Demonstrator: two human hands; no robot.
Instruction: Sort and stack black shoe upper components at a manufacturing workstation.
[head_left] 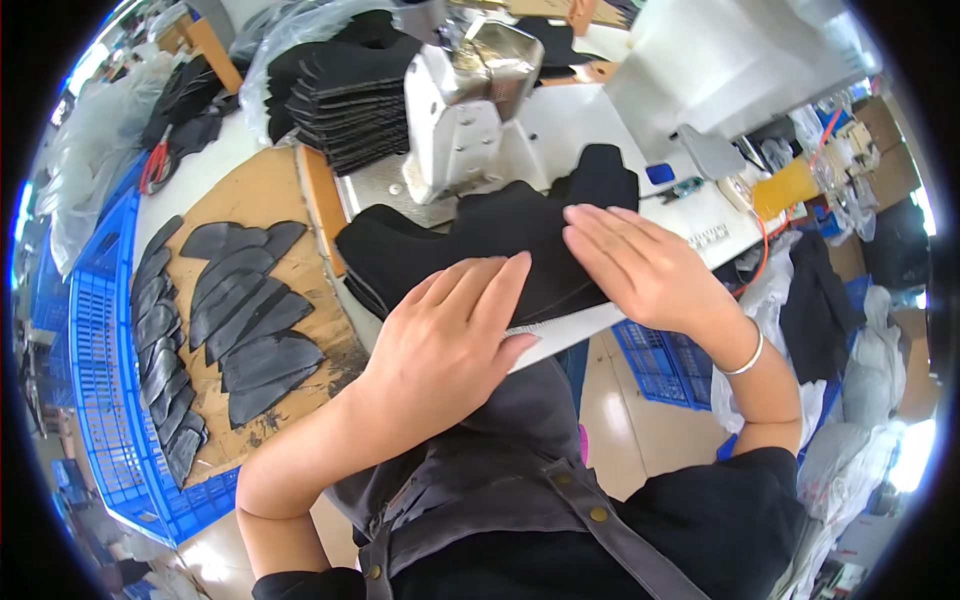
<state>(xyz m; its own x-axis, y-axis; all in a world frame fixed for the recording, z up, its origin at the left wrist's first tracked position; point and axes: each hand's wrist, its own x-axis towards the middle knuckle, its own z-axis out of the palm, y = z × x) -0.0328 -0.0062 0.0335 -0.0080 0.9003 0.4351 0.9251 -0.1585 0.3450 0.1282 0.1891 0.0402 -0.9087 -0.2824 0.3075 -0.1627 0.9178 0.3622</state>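
A black cut fabric piece (pixel 510 240) with a wavy far edge lies across the front of the work table, and a layer beneath it shows at its left end. My left hand (pixel 440 335) rests on its near edge, fingers stretched out and thumb apart. On the right part of the piece lies my right hand (pixel 650 265), flat, its fingers straight and close together. Neither hand grips the cloth. Just beyond the piece stands a white and metal machine head (pixel 455 125); its working point is hidden from this view.
Left, a brown board (pixel 240 195) carries rows of dark curved pieces (pixel 265 310) beside a blue crate (pixel 105 350). Stacked black pieces (pixel 350 100) stand left of the machine. Red-handled scissors (pixel 157 165) lie farther left. Another blue crate (pixel 665 365) sits below the table's right side.
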